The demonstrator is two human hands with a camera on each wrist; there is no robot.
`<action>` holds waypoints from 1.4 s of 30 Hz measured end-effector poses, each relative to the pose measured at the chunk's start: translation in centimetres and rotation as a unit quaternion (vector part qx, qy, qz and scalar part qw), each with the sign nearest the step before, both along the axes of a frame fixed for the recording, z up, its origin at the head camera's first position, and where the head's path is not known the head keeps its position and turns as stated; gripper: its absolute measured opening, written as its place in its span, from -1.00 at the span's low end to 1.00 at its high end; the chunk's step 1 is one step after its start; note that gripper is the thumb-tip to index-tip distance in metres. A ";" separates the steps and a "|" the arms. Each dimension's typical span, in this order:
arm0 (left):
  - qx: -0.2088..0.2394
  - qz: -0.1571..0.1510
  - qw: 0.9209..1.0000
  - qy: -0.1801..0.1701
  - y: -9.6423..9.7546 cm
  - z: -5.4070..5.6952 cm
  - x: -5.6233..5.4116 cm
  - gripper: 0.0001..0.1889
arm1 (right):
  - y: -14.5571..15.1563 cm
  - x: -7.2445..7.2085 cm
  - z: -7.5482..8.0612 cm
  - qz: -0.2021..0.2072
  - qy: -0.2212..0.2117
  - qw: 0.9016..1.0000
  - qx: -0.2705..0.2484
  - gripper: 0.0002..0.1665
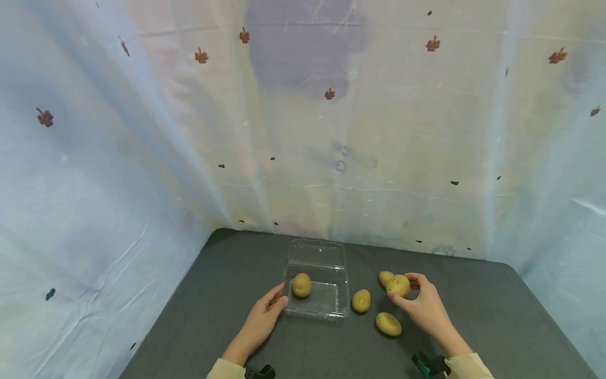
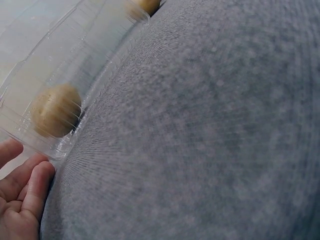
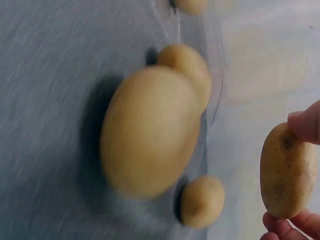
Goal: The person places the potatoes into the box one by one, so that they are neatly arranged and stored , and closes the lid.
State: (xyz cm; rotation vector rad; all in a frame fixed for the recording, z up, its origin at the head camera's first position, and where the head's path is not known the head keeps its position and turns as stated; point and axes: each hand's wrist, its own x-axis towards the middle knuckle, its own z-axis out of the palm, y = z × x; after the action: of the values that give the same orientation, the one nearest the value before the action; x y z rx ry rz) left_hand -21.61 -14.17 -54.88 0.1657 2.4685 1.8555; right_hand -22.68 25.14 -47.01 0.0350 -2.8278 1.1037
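Note:
Pinched between the thumb and fingers of the right hand point(image 1: 428, 305) is a potato point(image 3: 287, 172), lifted off the table in the right wrist view. Close to it in the head view lies a smaller potato point(image 1: 385, 278). Two more potatoes, one nearer the box point(image 1: 361, 301) and a longer one toward the front point(image 1: 389, 324), lie on the table. The left hand point(image 1: 260, 318) touches the left side of a clear plastic clamshell box point(image 1: 324, 316) with its fingertips. Inside the box, at its left, sits one potato point(image 1: 301, 285).
The box's lid point(image 1: 316, 253) is folded back toward the far side. Under everything is a dark grey tabletop point(image 1: 227, 273). A pale printed curtain point(image 1: 402, 131) hangs behind the table and along its sides.

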 end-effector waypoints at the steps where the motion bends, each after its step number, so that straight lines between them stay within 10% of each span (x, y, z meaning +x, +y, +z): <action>1: 0.001 0.000 1.000 0.000 0.0 0.0 0.0 -0.43 | -0.4 0.0 0.1 0.006 0.005 1.000 -0.002 0.03; 42: 0.008 -0.004 1.000 0.022 0.1 0.3 0.3 -0.42 | -10.2 -0.6 -0.8 0.120 0.044 0.991 -0.029 -0.21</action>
State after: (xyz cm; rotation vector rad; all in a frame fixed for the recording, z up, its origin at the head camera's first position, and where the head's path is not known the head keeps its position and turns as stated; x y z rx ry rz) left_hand -21.26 -14.10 -54.60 0.2205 2.4783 1.8890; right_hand -23.30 14.93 -47.82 0.4173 -2.7645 1.1974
